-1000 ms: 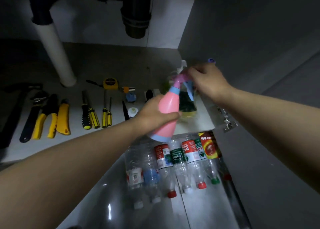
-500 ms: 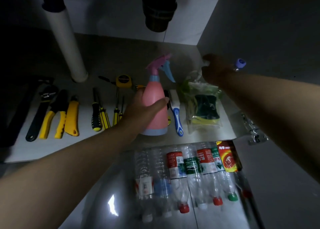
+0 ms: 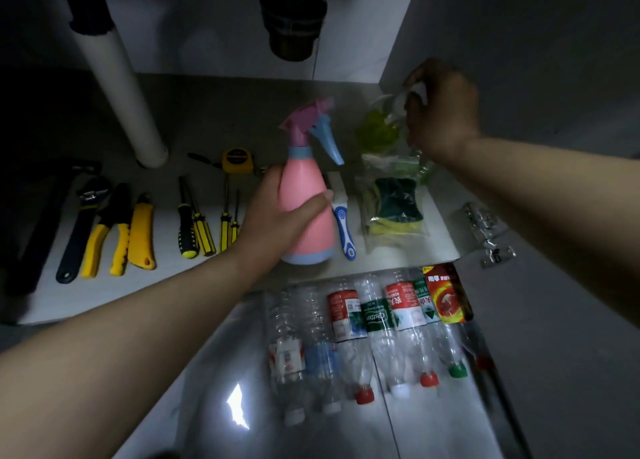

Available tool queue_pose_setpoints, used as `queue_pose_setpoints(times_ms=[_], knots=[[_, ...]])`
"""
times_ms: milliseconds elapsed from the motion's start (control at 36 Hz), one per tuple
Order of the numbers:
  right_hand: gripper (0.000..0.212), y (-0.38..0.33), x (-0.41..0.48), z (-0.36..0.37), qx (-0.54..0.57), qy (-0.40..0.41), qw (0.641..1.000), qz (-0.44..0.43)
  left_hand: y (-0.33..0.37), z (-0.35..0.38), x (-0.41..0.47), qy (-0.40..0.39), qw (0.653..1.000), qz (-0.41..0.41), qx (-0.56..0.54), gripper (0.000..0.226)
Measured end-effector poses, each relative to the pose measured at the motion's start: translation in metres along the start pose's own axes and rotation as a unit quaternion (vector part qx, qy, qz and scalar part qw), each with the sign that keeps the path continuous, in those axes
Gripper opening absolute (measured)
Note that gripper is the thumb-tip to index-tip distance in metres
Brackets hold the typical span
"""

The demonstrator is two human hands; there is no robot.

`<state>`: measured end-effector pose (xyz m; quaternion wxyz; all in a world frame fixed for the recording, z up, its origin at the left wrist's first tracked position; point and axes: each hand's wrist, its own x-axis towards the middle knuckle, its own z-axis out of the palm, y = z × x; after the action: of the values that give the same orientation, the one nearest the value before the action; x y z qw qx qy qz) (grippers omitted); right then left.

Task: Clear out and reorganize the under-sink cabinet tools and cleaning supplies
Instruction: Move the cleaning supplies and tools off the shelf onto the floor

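Observation:
A pink spray bottle (image 3: 304,202) with a blue base and blue trigger stands upright on the cabinet floor (image 3: 207,122), and my left hand (image 3: 277,216) is wrapped around its body. My right hand (image 3: 440,112) is at the back right corner, fingers closed on the top of a clear plastic bag (image 3: 384,129) holding something green. In front of that bag lies a clear pack of green and yellow sponges (image 3: 394,205). A blue and white brush (image 3: 343,223) lies between the bottle and the sponges.
Hand tools lie in a row at left: wrench (image 3: 81,223), yellow pliers (image 3: 104,236), utility knife (image 3: 142,233), screwdrivers (image 3: 194,223), tape measure (image 3: 237,160). A white drain pipe (image 3: 121,87) stands at the back left. Several empty plastic bottles (image 3: 363,327) lie outside on the tiled floor. A door hinge (image 3: 485,230) sits at right.
The pink spray bottle went from tilted in the air down to upright on the cabinet floor. My right hand left its nozzle and moved to the bag at the back right corner.

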<state>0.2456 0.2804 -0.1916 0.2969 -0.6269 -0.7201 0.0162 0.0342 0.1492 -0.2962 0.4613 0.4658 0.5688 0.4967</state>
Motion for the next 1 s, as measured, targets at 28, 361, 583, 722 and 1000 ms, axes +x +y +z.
queue_pose_setpoints(times_ms=[28, 361, 583, 722, 1000], knots=[[0.022, -0.003, -0.005, -0.010, 0.012, 0.000, 1.000, -0.008, 0.002, -0.001, -0.004, -0.014, 1.000, 0.002, 0.006, 0.050], [0.010, -0.030, -0.116, -0.106, 0.096, -0.129, 0.986, 0.052, 0.024, -0.033, -0.084, -0.160, 0.981, 0.017, 0.108, 0.064], [0.008, 0.005, -0.227, -0.120, 0.094, -0.381, 0.911, 0.126, -0.008, -0.046, -0.123, -0.222, 0.956, -0.073, 0.178, 0.063], [0.008, 0.050, -0.282, -0.108, 0.052, -0.485, 0.854, 0.184, -0.028, -0.042, -0.127, -0.225, 0.951, -0.091, 0.191, 0.061], [0.016, 0.106, -0.323, -0.102, -0.119, -0.535, 0.802, 0.236, -0.057, -0.040, -0.124, -0.204, 0.951, -0.099, 0.208, 0.059]])
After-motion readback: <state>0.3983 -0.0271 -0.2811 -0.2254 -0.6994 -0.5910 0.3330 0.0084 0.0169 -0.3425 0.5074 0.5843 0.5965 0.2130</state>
